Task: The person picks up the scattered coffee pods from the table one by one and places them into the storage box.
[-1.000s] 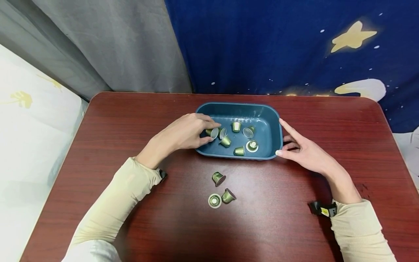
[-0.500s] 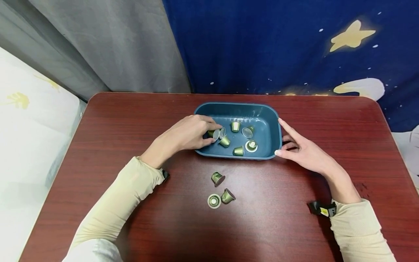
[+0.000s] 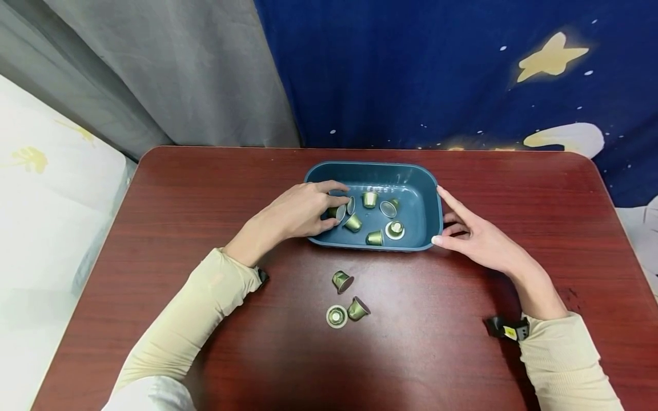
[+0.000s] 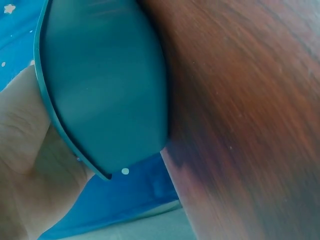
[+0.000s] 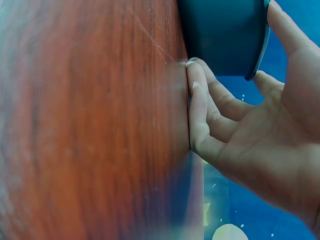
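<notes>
In the head view, my left hand (image 3: 295, 212) reaches over the left end of a blue plastic bin (image 3: 433, 200). Its thumb and fingers hold a green coffee capsule (image 3: 340, 213) inside, the index finger raised away. A second capsule (image 3: 350, 205) lies close to the fingertips. Several more green capsules, among them one upside down (image 3: 395, 229), lie loose on the bin's floor. My right hand (image 3: 478, 240) touches the bin's right end with spread thumb and index finger. In the right wrist view, its other fingers (image 5: 200, 115) bend loosely below the rim. The left wrist view hides the fingertips behind the bin wall (image 4: 105, 90).
Three green capsules are on the table in front of the bin: one tilted (image 3: 342, 281), another on its side (image 3: 358, 309), and one rim-down (image 3: 336, 316). The reddish-brown table (image 3: 231, 342) has its back edge just behind the bin. Blue and grey curtains (image 3: 411, 74) hang beyond.
My left hand and the capsule in it have shifted slightly right, towards the neighbouring capsule. The left index finger has lifted and spread from the others. My right hand stays at the bin's end.
</notes>
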{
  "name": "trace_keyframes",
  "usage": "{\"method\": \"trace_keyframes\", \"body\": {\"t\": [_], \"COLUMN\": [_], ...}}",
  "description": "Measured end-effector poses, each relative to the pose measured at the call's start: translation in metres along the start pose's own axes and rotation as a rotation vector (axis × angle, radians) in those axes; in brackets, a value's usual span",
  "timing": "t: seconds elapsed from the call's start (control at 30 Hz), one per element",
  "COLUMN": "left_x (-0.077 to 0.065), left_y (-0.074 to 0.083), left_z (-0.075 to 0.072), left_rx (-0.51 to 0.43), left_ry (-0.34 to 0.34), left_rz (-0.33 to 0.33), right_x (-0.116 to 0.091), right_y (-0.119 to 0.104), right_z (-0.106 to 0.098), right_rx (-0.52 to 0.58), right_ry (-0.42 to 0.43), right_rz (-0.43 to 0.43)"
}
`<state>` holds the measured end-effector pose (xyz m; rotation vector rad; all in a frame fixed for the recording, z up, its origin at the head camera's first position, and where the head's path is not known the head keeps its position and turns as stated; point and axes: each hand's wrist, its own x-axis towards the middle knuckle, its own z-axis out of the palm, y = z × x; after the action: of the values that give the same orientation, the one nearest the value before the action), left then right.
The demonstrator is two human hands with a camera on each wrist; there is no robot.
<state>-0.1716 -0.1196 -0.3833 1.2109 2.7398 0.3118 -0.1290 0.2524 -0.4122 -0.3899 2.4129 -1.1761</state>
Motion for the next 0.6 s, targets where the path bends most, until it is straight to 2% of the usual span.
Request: {"method": "trace_keyframes", "body": {"t": [0.6], "left_x": [0.0024], "left_y": [0.0014], "left_z": [0.0034], "left_rx": [0.048], "left_ry": [-0.005], "left_rz": [-0.001], "right_x": [-0.0003], "right_y": [-0.0001], "right_z": [0.0006], "right_rx": [0.007], "right_ry": [0.013], "right_rz": [-0.003]}}
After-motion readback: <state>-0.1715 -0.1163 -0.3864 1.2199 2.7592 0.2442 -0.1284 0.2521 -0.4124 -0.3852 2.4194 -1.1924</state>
